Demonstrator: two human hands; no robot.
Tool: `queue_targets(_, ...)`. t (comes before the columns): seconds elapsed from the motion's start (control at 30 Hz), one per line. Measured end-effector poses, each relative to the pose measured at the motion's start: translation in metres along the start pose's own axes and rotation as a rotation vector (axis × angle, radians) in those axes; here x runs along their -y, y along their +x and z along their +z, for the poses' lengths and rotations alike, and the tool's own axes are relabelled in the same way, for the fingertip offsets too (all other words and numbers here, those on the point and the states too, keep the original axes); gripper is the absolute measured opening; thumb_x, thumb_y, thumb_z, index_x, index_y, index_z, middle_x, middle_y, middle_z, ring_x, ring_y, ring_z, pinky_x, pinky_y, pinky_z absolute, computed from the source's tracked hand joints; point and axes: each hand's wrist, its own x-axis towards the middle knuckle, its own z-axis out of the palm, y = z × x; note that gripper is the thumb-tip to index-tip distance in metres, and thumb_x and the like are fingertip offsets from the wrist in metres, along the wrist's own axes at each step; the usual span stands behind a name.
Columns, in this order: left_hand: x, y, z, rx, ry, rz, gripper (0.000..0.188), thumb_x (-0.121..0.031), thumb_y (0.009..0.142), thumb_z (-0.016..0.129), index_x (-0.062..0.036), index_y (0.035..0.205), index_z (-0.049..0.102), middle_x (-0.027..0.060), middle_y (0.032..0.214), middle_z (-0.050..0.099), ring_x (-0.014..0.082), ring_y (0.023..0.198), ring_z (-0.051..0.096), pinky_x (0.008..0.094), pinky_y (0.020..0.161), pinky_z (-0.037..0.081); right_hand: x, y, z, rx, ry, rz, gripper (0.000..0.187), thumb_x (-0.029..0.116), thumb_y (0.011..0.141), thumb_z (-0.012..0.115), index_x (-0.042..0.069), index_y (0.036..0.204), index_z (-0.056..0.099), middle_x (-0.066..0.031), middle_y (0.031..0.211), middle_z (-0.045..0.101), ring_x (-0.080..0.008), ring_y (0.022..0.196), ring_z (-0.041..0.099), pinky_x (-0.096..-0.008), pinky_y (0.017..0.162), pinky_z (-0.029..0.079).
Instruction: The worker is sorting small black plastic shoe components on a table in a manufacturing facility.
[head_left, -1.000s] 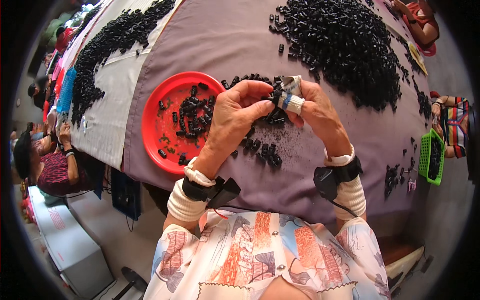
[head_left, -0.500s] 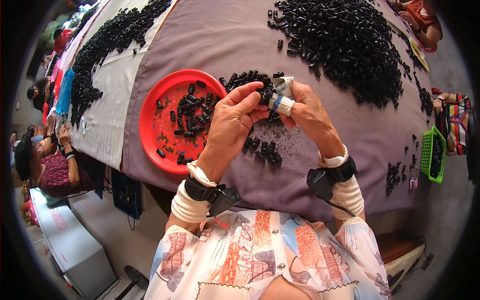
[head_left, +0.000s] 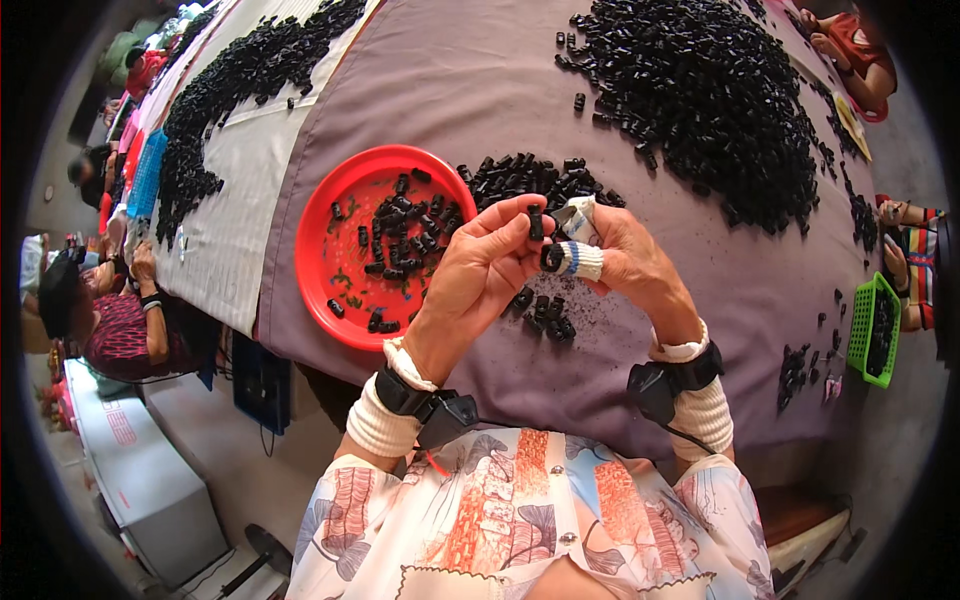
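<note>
Between the thumb and fingers of my left hand (head_left: 478,268) is a small black plastic fitting (head_left: 536,222), held upright. My right hand (head_left: 640,255) is close beside it, its fingers bent together. White cloth finger covers (head_left: 580,260), one with a blue stripe, wrap its thumb and forefinger. Something dark shows at those fingertips, too small to make out. To the left of my left hand, a red round tray (head_left: 318,290) carries several similar black fittings and bits of debris. A small heap of fittings (head_left: 520,180) lies just beyond my hands, and several more lie below them.
A large pile of black fittings (head_left: 700,110) covers the far right of the purple cloth (head_left: 420,80). Another pile (head_left: 240,80) lies on the white cloth at left. A green basket (head_left: 873,330) stands at the right edge. Other people sit around the table.
My hands have drawn slightly apart at the fingertips, and the black fitting in my left hand now shows upright. The whole view has shifted a little.
</note>
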Motion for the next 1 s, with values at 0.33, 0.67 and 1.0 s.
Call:
queue_targets(0.33, 0.005, 0.0, 0.0, -0.018, 0.052, -0.033, 0.022, -0.006, 0.09, 0.052, 0.0001, 0.111, 0.056, 0.0088, 0.092, 0.062, 0.0142, 0.083, 0.06, 0.0302, 0.078, 0.05, 0.0, -0.001, 0.001, 0.01, -0.058, -0.069, 0.029, 0.029, 0.076, 0.069, 0.004, 0.083, 0.057, 0.0018, 0.057, 0.048, -0.0053, 0.046, 0.044, -0.0231, 0.04, 0.034)
queue_targets(0.67, 0.006, -0.002, -0.001, -0.033, 0.051, -0.021, 0.02, -0.006, 0.09, 0.053, 0.0015, 0.109, 0.057, 0.0084, 0.095, 0.062, 0.0132, 0.084, 0.06, 0.0287, 0.079, 0.049, 0.0, -0.001, 0.003, 0.025, -0.201, -0.116, 0.03, 0.026, 0.075, 0.068, 0.001, 0.087, 0.058, -0.0043, 0.062, 0.052, -0.0121, 0.055, 0.045, -0.03, 0.051, 0.038)
queue_targets(1.0, 0.008, 0.0, 0.001, -0.091, 0.14, 0.042, 0.019, -0.005, 0.089, 0.055, 0.0031, 0.106, 0.058, 0.0084, 0.095, 0.063, 0.013, 0.086, 0.06, 0.0271, 0.079, 0.049, -0.014, 0.008, 0.007, 0.002, -0.338, -0.242, 0.026, 0.021, 0.073, 0.066, -0.002, 0.08, 0.055, -0.0126, 0.062, 0.054, -0.0182, 0.054, 0.049, -0.0325, 0.051, 0.04)
